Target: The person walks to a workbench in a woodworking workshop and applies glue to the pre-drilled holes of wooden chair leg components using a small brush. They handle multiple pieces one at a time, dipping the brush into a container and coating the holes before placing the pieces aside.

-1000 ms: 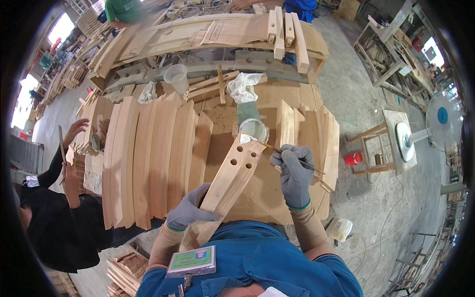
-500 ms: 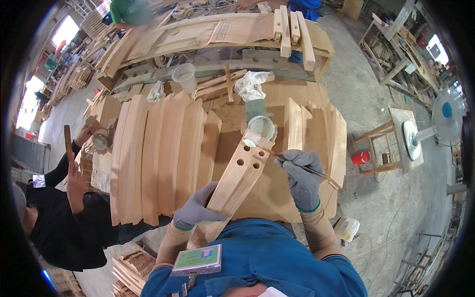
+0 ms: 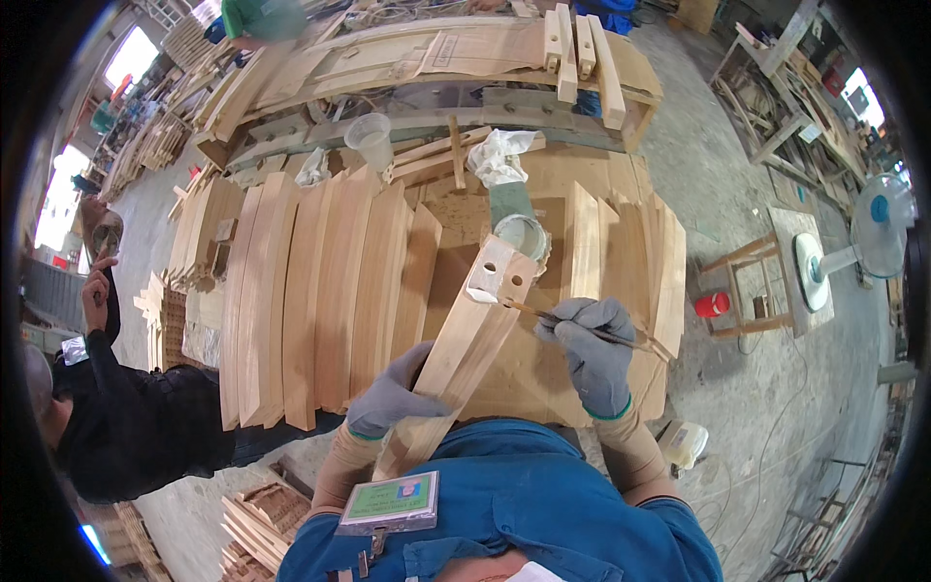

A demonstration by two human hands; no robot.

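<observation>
My left hand (image 3: 398,396), in a grey glove, is closed round the lower part of a pale wooden post (image 3: 464,354). The post slants up and away from me, and its far end face shows round holes, with white glue smeared along one side. In my right hand (image 3: 593,351), also gloved, is a thin brush (image 3: 621,339). Its tip touches the edge of the post's end near a hole. Just beyond that end stands a round glue pot (image 3: 524,238) with a pale rim. A crumpled white cloth (image 3: 501,157) lies behind the pot.
Rows of wooden pieces (image 3: 320,301) stand left on the cardboard-covered table (image 3: 533,378), and more (image 3: 630,252) stand right. A plastic bucket (image 3: 370,141) sits at the back. A co-worker in black (image 3: 145,417) is at left. A fan (image 3: 815,272) stands on a stool at right.
The post has tipped so its end face now shows, and the brush tip has moved from the holed side to that end's edge. The co-worker's raised hands have moved.
</observation>
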